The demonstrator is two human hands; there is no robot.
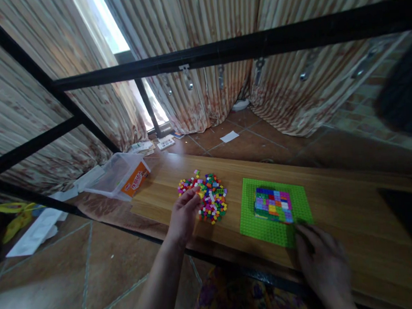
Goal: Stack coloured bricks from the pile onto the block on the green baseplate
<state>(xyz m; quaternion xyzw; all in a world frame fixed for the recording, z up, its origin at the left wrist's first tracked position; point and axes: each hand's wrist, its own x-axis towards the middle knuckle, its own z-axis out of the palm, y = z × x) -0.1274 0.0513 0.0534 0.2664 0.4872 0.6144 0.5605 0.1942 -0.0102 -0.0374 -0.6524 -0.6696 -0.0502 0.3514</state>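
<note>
Over the pile of small coloured toy bricks (214, 203), my left hand (186, 213) is closed in a pinch. Yellow shows at its fingertips, but whether that is a held brick or part of the pile is unclear. A green studded baseplate (248, 217) lies to the right, bearing a low block of multicoloured bricks (273, 205). My right hand (322, 259), slightly blurred, is curled at the baseplate's near right corner. Its thumb and fingers are at the plate's edge, close to the brick block. The palm side of this hand is hidden.
A clear plastic box (114, 175) with an orange label stands at the wooden tabletop's (164, 169) left end. A dark flat object (408, 215) lies at the right. Black metal bars (220, 54) cross ahead, before striped curtains (197, 23). Papers (229, 137) lie on the tiled floor.
</note>
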